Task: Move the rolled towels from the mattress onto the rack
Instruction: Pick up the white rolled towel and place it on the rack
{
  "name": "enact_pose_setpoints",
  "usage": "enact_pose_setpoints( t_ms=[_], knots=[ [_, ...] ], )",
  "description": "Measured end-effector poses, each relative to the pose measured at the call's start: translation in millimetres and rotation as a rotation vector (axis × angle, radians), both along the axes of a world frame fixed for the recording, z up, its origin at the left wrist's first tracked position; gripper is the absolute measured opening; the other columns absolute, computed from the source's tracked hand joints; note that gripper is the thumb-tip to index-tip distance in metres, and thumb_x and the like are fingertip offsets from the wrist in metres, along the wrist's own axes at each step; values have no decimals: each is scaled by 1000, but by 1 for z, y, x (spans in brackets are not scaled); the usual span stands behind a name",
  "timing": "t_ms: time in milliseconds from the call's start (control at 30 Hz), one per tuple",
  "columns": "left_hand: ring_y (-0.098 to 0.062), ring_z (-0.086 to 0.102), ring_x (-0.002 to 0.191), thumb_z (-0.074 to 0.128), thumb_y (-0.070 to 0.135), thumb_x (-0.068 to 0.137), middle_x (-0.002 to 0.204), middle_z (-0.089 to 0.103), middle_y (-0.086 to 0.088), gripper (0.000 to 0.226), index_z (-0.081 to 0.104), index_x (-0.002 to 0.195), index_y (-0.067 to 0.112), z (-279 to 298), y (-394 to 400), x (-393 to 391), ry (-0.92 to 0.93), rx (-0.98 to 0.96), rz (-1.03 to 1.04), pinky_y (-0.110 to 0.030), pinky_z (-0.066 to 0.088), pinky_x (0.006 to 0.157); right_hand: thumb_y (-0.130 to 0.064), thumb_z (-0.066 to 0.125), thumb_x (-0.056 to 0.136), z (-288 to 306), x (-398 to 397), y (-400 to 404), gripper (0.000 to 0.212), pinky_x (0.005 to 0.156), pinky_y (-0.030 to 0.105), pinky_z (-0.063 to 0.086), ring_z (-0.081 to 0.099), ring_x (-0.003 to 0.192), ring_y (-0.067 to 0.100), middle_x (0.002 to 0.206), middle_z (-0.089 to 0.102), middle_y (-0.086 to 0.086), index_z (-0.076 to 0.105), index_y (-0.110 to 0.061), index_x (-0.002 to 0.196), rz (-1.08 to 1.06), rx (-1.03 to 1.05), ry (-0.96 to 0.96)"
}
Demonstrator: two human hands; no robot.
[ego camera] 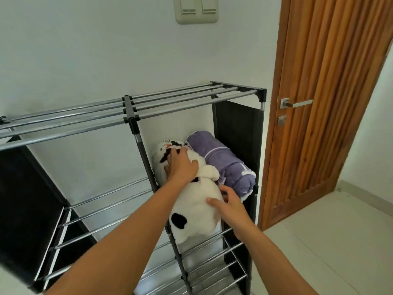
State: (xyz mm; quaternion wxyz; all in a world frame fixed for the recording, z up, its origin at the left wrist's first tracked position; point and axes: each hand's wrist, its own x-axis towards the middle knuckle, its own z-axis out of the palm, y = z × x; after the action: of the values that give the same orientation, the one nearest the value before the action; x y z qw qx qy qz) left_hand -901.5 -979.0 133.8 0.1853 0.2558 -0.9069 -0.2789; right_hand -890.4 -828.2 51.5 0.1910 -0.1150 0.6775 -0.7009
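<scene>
A white fluffy rolled towel (197, 213) with black spots lies on the upper shelf of the rack's right section, its near end sticking out over the front bars. My left hand (182, 167) presses flat on its top further in. My right hand (231, 207) touches its near right side, fingers spread. A purple rolled towel (225, 162) lies beside it on the same shelf, against the black fabric side panel (238, 133). The metal rack (131, 109) with grey tube shelves stands against the white wall. The mattress is not in view.
A wooden door (323, 92) with a metal handle (295, 103) is right of the rack. A light switch (196, 9) sits on the wall above. The rack's left section (102, 207) and the lower right shelves (212, 265) show bare tubes. Pale floor tiles lie at lower right.
</scene>
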Motion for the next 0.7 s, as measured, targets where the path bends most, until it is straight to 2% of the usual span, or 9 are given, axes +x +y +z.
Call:
enact_pose_setpoints(
  t_ms=[100,167,233,267,367,467,533,600,700],
  knots=[
    [-28,53,119,54,21,92,133,54,-11,36,55,126,11,-5,24,27,147,-73,-226,-39,43,101,-17,66,87,-4,18,28,45,85,35,54,62,99,20,108,64,7,46,-18,127,-122,-1,-49],
    [-27,64,99,54,18,92,108,69,-12,22,64,109,9,-8,48,42,206,-74,-382,-38,51,88,-15,65,88,-12,35,57,37,77,30,54,63,89,17,96,65,6,49,-15,121,-273,-13,-66],
    [-28,66,82,54,19,92,87,72,-12,17,68,97,9,-16,80,51,190,-47,-540,-40,54,77,-14,65,87,-24,59,94,34,71,28,53,64,83,19,95,66,9,52,-14,118,-437,-15,-107],
    [-27,66,79,55,20,92,82,71,-8,17,68,94,10,-24,99,54,151,-13,-619,-38,54,75,-14,65,87,-30,74,116,32,70,28,52,64,82,21,96,66,11,53,-14,117,-520,-10,-129],
    [-22,66,93,58,26,89,91,68,1,16,68,98,16,-49,170,66,-67,42,-906,-29,50,79,-7,61,88,-47,131,191,26,67,28,50,61,72,20,86,64,10,53,-12,113,-797,-40,-165],
    [-25,63,105,60,30,90,111,69,-8,30,65,114,13,-81,251,96,-364,9,-1198,-30,48,84,-1,57,90,-57,208,272,20,55,22,48,56,54,11,75,59,8,54,-8,108,-1127,-79,-158],
    [-27,61,110,61,31,90,116,67,-12,35,63,118,11,-101,302,123,-474,2,-1346,-29,46,92,-2,57,90,-61,265,323,14,46,16,45,52,41,3,68,54,7,55,-7,103,-1349,-116,-154],
    [-28,62,108,62,30,90,114,68,-14,32,65,114,9,-117,354,158,-528,20,-1463,-29,47,90,-4,56,91,-59,329,363,6,46,17,43,48,37,0,65,52,5,57,-9,95,-1545,-139,-165],
    [-28,63,98,63,26,88,99,68,-15,27,68,105,6,-133,427,217,-564,35,-1649,-30,45,80,-6,54,93,-59,424,403,13,55,23,43,51,51,10,69,52,6,55,-15,83,-1806,-233,-196]
  ],
)
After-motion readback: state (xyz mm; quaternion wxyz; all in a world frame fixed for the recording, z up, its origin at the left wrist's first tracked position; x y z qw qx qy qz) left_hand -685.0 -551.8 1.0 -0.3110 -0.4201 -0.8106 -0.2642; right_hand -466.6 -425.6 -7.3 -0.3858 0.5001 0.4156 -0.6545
